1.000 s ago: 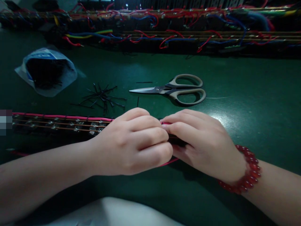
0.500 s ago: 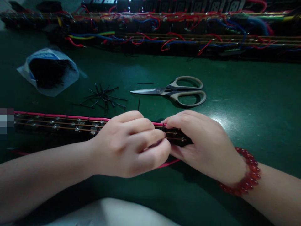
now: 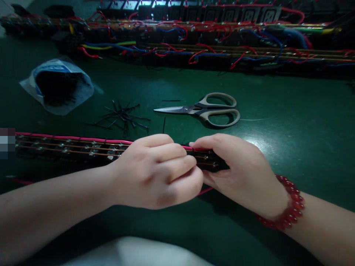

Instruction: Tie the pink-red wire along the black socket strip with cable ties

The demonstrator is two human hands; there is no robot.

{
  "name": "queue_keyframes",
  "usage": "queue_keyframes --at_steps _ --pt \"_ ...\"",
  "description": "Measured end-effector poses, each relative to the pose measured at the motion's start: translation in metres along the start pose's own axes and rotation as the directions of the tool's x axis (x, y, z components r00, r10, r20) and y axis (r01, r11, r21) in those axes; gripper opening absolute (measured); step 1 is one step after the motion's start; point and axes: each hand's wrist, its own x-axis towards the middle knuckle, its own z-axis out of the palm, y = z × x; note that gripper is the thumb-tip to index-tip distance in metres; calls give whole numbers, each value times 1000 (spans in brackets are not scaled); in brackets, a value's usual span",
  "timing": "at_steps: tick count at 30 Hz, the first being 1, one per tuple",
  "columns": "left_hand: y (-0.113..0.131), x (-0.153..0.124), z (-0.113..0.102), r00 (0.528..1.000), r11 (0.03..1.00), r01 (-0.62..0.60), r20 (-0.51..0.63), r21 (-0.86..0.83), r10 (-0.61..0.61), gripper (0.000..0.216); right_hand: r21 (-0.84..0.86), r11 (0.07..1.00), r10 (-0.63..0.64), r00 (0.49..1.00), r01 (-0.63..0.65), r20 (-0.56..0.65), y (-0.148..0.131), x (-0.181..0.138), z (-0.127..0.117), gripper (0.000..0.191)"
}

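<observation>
A long black strip of electrical parts, with brass bars and a pinkish-red wire along its far edge, lies across the table in front of me. My right hand, with a red bead bracelet at the wrist, grips the strip's right end between its fingers and thumb. My left hand is closed over the strip just beside it, fingers curled in. Whatever those fingers hold is hidden under them. A small dark tie crosses the wire by my right fingertips.
Beyond the strip lie scissors, a pile of black cable ties with two loose ones beside it, and a plastic bag of more ties. Wired assemblies with red and blue leads span the green table's back.
The left fingers have curled in more tightly and the hand has shifted slightly right. The right hand keeps its hold on the strip's end. The view has tipped up a little.
</observation>
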Motion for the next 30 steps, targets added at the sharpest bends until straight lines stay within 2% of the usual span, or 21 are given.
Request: queue_keyframes --at_steps 7,13,17,21,24,26,30 --pt "-1 -4 -1 999 998 -49 -19 35 49 9 10 1000 11 1000 -11 9 0 0 -1 13" --pt "-1 -5 -1 998 998 -48 -42 33 49 9 49 999 -26 999 24 40 1 -1 -2 6" --pt "-1 -5 -1 1000 997 -13 -6 71 14 7 55 998 -41 999 39 32 1 0 -1 6" --pt "-1 -4 -1 999 997 12 48 83 -16 14 64 997 -46 999 44 27 1 0 -2 8" --pt "-2 -3 -1 995 996 77 65 41 -80 11 85 995 -51 998 48 27 2 0 -2 9" --pt "-5 -2 -1 982 984 168 93 -55 -162 11 95 993 -66 997 63 36 3 0 -2 11" --pt "-12 0 -2 907 870 417 181 -264 -380 16 87 992 -89 996 87 25 4 1 -1 12"
